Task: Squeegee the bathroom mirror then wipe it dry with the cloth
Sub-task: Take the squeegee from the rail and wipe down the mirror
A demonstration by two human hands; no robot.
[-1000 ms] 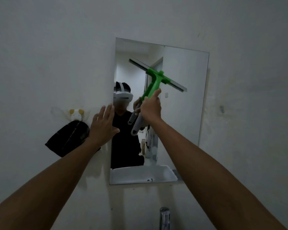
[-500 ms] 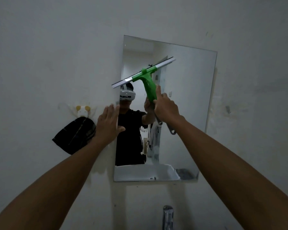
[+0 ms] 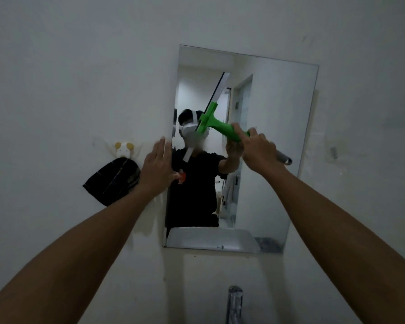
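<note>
A frameless rectangular mirror [image 3: 278,136] hangs on the white wall. My right hand [image 3: 257,150] grips the handle of a green squeegee [image 3: 220,125] in front of the mirror's middle. Its blade runs steeply, from upper right to lower left, over the left half of the glass. My left hand [image 3: 156,169] lies flat with fingers apart against the wall at the mirror's left edge. A dark cloth [image 3: 112,181] hangs from a small animal-shaped hook [image 3: 124,148] to the left of that hand.
A chrome tap [image 3: 234,302] stands below the mirror at the bottom of the view. The mirror reflects a person in a black shirt, a white basin and a doorway. A small fitting [image 3: 333,152] sticks out of the wall to the right.
The squeegee has turned from nearly level to steeply tilted, and my right hand has shifted to the right. My left hand stays at the mirror's left edge.
</note>
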